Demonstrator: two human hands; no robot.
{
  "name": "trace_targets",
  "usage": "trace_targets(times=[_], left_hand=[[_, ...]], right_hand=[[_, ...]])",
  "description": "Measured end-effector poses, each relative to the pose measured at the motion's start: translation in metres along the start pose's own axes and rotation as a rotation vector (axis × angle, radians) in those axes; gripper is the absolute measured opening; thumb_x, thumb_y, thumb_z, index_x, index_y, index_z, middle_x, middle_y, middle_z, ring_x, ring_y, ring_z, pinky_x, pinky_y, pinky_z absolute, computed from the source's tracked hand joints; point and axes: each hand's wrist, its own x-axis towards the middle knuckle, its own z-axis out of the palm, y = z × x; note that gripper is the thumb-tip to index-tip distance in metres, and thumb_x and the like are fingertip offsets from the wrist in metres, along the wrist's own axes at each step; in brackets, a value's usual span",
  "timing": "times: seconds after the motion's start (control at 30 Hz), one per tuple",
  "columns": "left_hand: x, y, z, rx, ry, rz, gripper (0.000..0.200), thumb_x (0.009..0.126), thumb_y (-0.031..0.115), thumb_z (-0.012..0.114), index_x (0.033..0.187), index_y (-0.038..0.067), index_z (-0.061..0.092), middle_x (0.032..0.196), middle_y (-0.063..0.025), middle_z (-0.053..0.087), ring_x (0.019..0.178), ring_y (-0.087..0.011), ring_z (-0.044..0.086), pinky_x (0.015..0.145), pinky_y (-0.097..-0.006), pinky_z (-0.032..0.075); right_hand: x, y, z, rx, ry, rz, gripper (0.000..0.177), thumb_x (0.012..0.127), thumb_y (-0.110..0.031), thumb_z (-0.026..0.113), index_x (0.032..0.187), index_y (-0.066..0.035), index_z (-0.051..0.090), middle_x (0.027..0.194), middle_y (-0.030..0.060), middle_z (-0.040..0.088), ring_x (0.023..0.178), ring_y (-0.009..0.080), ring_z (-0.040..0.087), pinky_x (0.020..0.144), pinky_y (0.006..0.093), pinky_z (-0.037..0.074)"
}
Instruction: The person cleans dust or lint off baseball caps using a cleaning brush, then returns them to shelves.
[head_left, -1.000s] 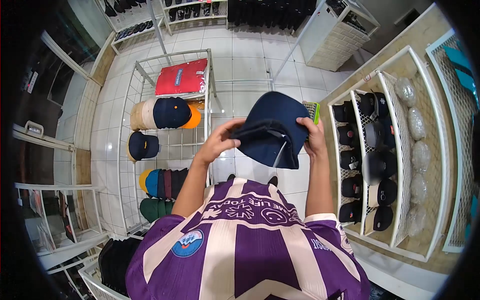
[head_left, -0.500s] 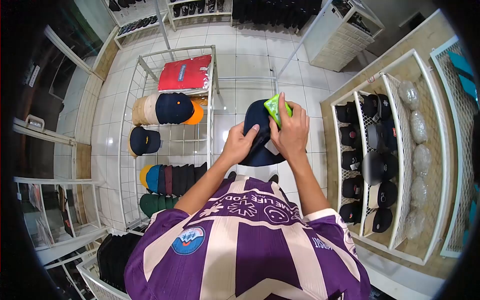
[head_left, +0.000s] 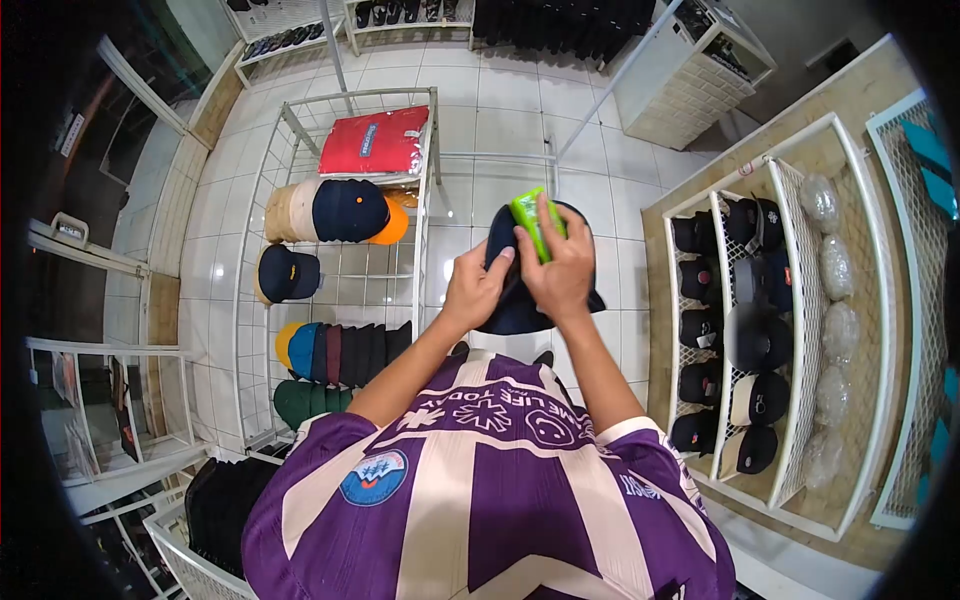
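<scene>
A: The green brush (head_left: 538, 222) and the right hand (head_left: 557, 265) have moved left, over the dark blue cap (head_left: 512, 312). Half a second ago I see the brush nearer the cap's upper right side, and a second ago it pokes out past the cap's right edge.

B: What does that tell you about the work?

A: I think the brush is in a good spot to rub the cap. But I'm far away, with only the head camera, and the brush's bristles are hidden from me. I can't be sure they touch the cloth.

B: Are the hands holding tight?

A: The right hand is closed on the brush, with a finger laid along its back. The left hand (head_left: 475, 285) pinches the cap's left side. I see its thumb on the near side, but I can't see well where its other fingertips go.

B: So where is the cap?

A: Up in the air, in front of the striped shirt (head_left: 508, 480), with the tiled floor (head_left: 510, 110) far below it. Left of the cap is the white wire rack (head_left: 435, 130), with rows of hats on it. Right of the cap are the white shelves (head_left: 791, 230). The cap is apart from both.
</scene>
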Motion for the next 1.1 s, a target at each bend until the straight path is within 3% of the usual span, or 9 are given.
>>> trace_targets(times=[0.07, 0.23, 0.37, 0.53, 0.67, 0.73, 0.8, 1.0, 1.1], left_hand=[[-0.001, 0.015, -0.003, 0.069, 0.069, 0.077, 0.025, 0.1, 0.017, 0.06, 0.101, -0.006, 0.067, 0.067, -0.0112, 0.062, 0.062, -0.0087, 0.047, 0.056, -0.0331, 0.043], [0.007, -0.012, -0.002, 0.021, 0.02, 0.02, 0.024, 0.1, 0.017, 0.06, 0.099, -0.006, 0.067, 0.067, -0.0068, 0.063, 0.063, -0.0079, 0.049, 0.058, -0.0317, 0.044], [0.006, 0.008, -0.005, 0.051, 0.077, -0.002, 0.025, 0.099, 0.018, 0.06, 0.096, -0.006, 0.067, 0.065, -0.0079, 0.061, 0.062, -0.0089, 0.049, 0.057, -0.0325, 0.043], [0.006, -0.017, -0.001, 0.054, 0.059, -0.048, 0.025, 0.1, 0.018, 0.06, 0.096, -0.006, 0.068, 0.067, -0.0064, 0.064, 0.063, -0.0096, 0.05, 0.058, -0.033, 0.044], [0.004, -0.007, -0.003, -0.052, 0.123, -0.028, 0.025, 0.1, 0.016, 0.06, 0.1, -0.007, 0.069, 0.074, -0.007, 0.068, 0.068, -0.0097, 0.056, 0.064, -0.0307, 0.048], [0.006, -0.002, -0.002, -0.022, 0.12, -0.05, 0.025, 0.1, 0.015, 0.06, 0.102, -0.007, 0.069, 0.077, -0.0078, 0.07, 0.07, -0.0096, 0.057, 0.066, -0.0297, 0.049], [0.008, -0.012, -0.003, 0.074, 0.074, -0.118, 0.025, 0.1, 0.015, 0.06, 0.105, -0.008, 0.07, 0.078, -0.0057, 0.07, 0.07, -0.008, 0.057, 0.065, -0.0278, 0.048], [0.002, -0.021, 0.002, -0.057, 0.102, -0.061, 0.024, 0.1, 0.016, 0.061, 0.103, -0.006, 0.07, 0.069, 0.0009, 0.063, 0.061, -0.0056, 0.047, 0.053, -0.0291, 0.041], [0.007, -0.021, 0.002, 0.012, 0.066, -0.055, 0.023, 0.099, 0.016, 0.061, 0.1, -0.005, 0.069, 0.065, 0.0, 0.061, 0.058, -0.0058, 0.046, 0.052, -0.0298, 0.04]], right_hand=[[0.012, 0.024, -0.012, -0.368, -0.053, 0.027, 0.051, 0.086, -0.029, 0.076, 0.133, -0.01, 0.067, 0.118, 0.0164, 0.064, 0.098, 0.0326, 0.06, 0.087, 0.0419, 0.046], [-0.019, 0.008, 0.008, -0.127, 0.005, -0.003, 0.054, 0.085, -0.029, 0.077, 0.135, -0.013, 0.065, 0.121, 0.0164, 0.063, 0.103, 0.0338, 0.061, 0.09, 0.0422, 0.046], [-0.002, 0.047, -0.009, -0.334, -0.029, 0.114, 0.052, 0.086, -0.029, 0.076, 0.134, -0.012, 0.065, 0.119, 0.0176, 0.064, 0.102, 0.0338, 0.061, 0.081, 0.0445, 0.046], [-0.039, 0.022, 0.012, -0.136, -0.005, -0.047, 0.058, 0.087, -0.03, 0.075, 0.14, -0.011, 0.061, 0.119, 0.019, 0.063, 0.104, 0.0352, 0.061, 0.086, 0.0437, 0.047], [-0.017, 0.053, -0.002, -0.252, 0.022, 0.162, 0.054, 0.09, -0.03, 0.073, 0.139, -0.009, 0.061, 0.116, 0.0213, 0.063, 0.103, 0.0365, 0.06, 0.087, 0.0486, 0.046], [-0.019, 0.039, 0.006, -0.283, 0.087, 0.055, 0.056, 0.089, -0.031, 0.073, 0.139, -0.007, 0.061, 0.115, 0.0218, 0.064, 0.105, 0.037, 0.06, 0.087, 0.0479, 0.046], [-0.034, 0.016, 0.019, -0.116, -0.013, -0.049, 0.06, 0.088, -0.033, 0.075, 0.14, -0.008, 0.06, 0.114, 0.0215, 0.064, 0.106, 0.0364, 0.06, 0.088, 0.0457, 0.047], [-0.009, 0.041, 0.005, -0.273, 0.021, 0.153, 0.056, 0.088, -0.031, 0.074, 0.137, -0.008, 0.062, 0.113, 0.0204, 0.063, 0.1, 0.037, 0.06, 0.085, 0.0453, 0.047], [-0.022, 0.008, 0.014, -0.033, -0.073, 0.054, 0.056, 0.087, -0.029, 0.076, 0.138, -0.008, 0.062, 0.115, 0.0213, 0.063, 0.098, 0.0383, 0.06, 0.085, 0.0444, 0.048]])
